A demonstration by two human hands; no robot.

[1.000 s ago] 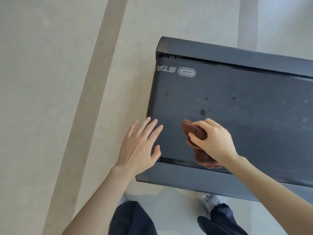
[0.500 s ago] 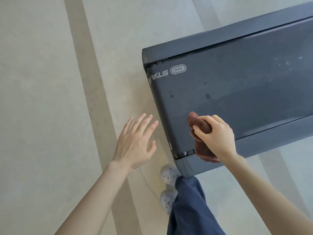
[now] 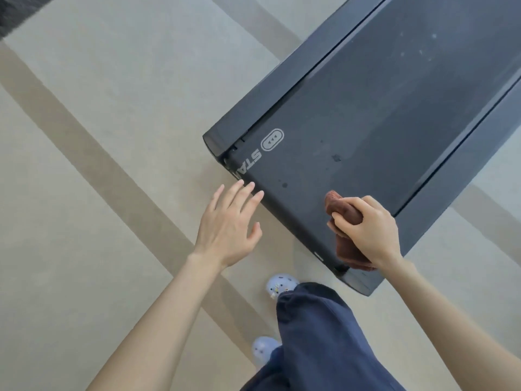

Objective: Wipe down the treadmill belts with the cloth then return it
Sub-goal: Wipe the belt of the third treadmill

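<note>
Head view: right hand (image 3: pixel 369 230) grips bunched (fuzzy) cloth (image 3: pixel 345 218).

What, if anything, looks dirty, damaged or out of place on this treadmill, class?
Dark spots mark the dark grey treadmill belt near its printed end, beyond the bunched brown cloth gripped by the right hand; pale specks dot it farther along. Nothing looks damaged or askew.

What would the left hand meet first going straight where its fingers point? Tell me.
Probably the end of the treadmill belt by the white lettering; the left hand points its fingers there. Depth is unclear; it may pass above.
</note>
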